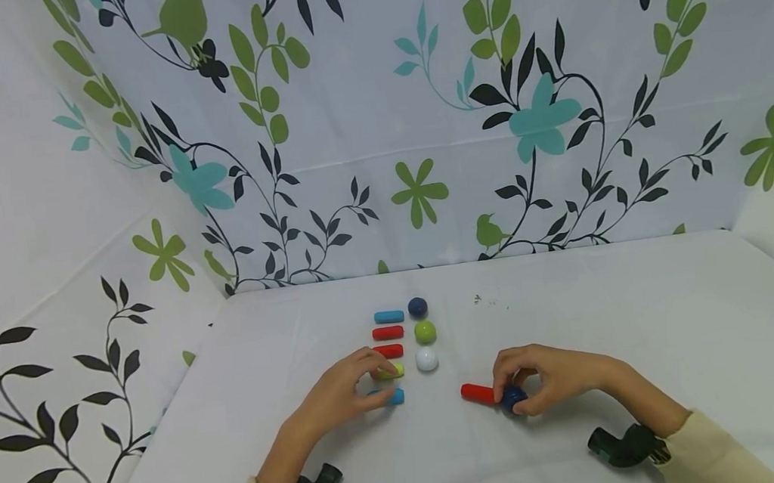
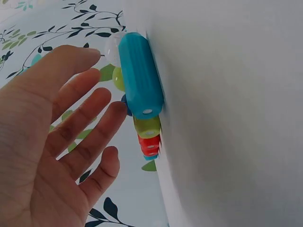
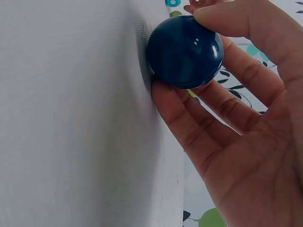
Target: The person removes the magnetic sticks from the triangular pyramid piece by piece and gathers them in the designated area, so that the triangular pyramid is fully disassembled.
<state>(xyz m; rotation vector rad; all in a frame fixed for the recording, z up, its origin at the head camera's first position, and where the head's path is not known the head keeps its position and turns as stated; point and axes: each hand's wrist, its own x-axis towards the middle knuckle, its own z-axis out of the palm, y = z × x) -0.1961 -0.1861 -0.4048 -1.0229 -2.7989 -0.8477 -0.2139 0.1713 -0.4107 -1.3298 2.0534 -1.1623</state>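
Observation:
My right hand (image 1: pixel 561 372) pinches a dark blue ball (image 3: pixel 184 52) between thumb and fingers, low at the table. Just left of that ball lies a red cylinder (image 1: pixel 476 394). Over the near end of a column of small cylinders, my left hand (image 1: pixel 340 393) hovers with fingers loosely bent and nothing in its grasp. Closest to its thumb is a light blue cylinder (image 2: pixel 139 78). A yellow-green cylinder (image 1: pixel 398 369), partly hidden by the fingers, lies just beyond it. Farther up the column come two red cylinders (image 1: pixel 388 333) and another light blue cylinder (image 1: pixel 389 316).
Right of the cylinder column, a white ball (image 1: pixel 426 359), a green ball (image 1: pixel 424 332) and another dark blue ball (image 1: pixel 417 307) form a row. White cloth covers the table (image 1: pixel 638 313). A leaf-patterned curtain (image 1: pixel 352 146) hangs behind its far edge.

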